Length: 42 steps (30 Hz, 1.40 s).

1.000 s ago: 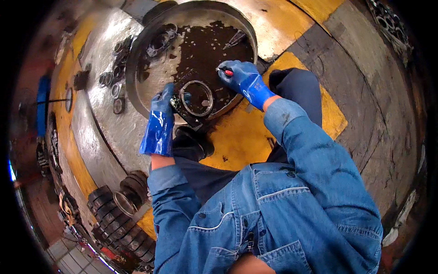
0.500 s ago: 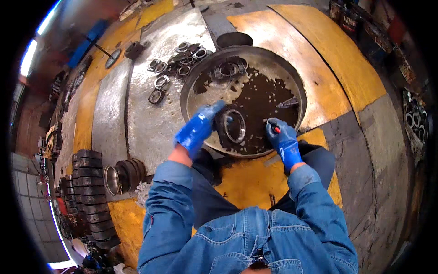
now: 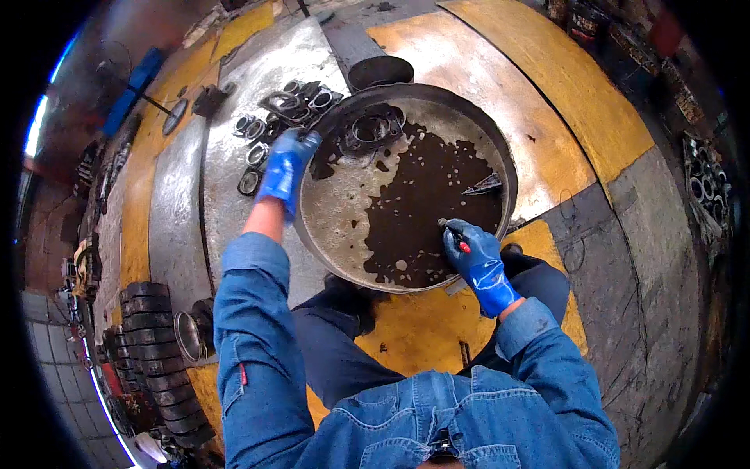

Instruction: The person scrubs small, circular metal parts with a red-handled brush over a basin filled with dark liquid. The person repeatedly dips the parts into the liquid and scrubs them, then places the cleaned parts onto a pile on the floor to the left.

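My left hand (image 3: 286, 168), in a blue glove, reaches over the left rim of a round metal pan (image 3: 512, 168). Its fingers are apart beside a pile of dark metal ring-shaped parts (image 3: 321, 99). A larger ring part (image 3: 281, 102) lies just beyond the fingertips. My right hand (image 3: 478, 262), also gloved in blue, is closed around a small tool (image 3: 465, 247) with a red section, over the pan's near right side; the grip hides most of it. Dark liquid (image 3: 422, 211) covers part of the pan bottom. Another ring part (image 3: 373, 129) sits at its far side.
A grey pointed object (image 3: 483, 185) lies in the pan's right side. Behind the pan stands a dark round container (image 3: 380, 72). Ribbed black track-like pieces (image 3: 152, 352) and a round metal cylinder (image 3: 189, 336) stand at left. Yellow and grey plates (image 3: 539, 94) cover the floor.
My left hand has moved from above the pan to the pile at far left, and the ring part it held now lies there. My right hand stays over the pan with the tool.
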Each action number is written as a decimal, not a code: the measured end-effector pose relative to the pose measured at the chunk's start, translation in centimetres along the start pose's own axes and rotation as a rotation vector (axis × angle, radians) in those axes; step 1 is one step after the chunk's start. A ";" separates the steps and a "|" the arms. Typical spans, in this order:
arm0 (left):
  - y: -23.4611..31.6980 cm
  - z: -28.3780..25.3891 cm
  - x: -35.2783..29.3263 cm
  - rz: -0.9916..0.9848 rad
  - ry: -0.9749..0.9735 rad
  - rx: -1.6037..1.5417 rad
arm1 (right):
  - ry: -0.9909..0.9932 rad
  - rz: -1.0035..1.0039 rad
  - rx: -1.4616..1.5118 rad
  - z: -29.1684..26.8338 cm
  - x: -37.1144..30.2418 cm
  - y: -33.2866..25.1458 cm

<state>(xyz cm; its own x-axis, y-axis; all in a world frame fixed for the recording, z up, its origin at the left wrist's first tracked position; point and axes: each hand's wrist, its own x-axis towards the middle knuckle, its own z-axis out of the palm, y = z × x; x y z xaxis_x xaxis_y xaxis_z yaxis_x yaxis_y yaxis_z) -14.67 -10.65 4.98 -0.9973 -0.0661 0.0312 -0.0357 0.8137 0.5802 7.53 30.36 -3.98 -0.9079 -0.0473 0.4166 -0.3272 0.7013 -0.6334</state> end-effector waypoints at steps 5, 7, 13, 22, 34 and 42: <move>4.2 8.7 1.0 0.182 -0.064 0.623 | -0.098 0.085 -0.006 -1.3 0.8 -1.0; 4.2 10.6 2.0 0.379 -0.029 0.637 | -0.080 0.082 0.041 -0.9 0.6 -0.3; 2.0 15.1 4.4 0.617 0.001 0.793 | -0.157 0.089 0.041 -0.7 1.3 -1.0; 5.9 14.7 5.9 0.457 -0.221 0.921 | -0.090 0.035 0.057 -1.0 1.3 -0.5; 5.9 4.5 -4.0 -0.027 -0.093 -0.141 | 0.028 0.095 0.014 0.8 -0.4 1.7; 1.5 9.4 -16.6 -0.202 -0.197 -0.415 | -0.274 0.371 0.370 0.9 3.5 0.1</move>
<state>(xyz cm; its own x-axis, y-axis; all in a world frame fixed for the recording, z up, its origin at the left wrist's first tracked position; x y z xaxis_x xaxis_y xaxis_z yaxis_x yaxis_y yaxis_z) 1.28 -2.86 -2.32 -0.9676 -0.0558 -0.2463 -0.2411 0.4949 0.8349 4.08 29.60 -3.21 -0.9976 -0.0633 -0.0288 0.0000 0.4139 -0.9103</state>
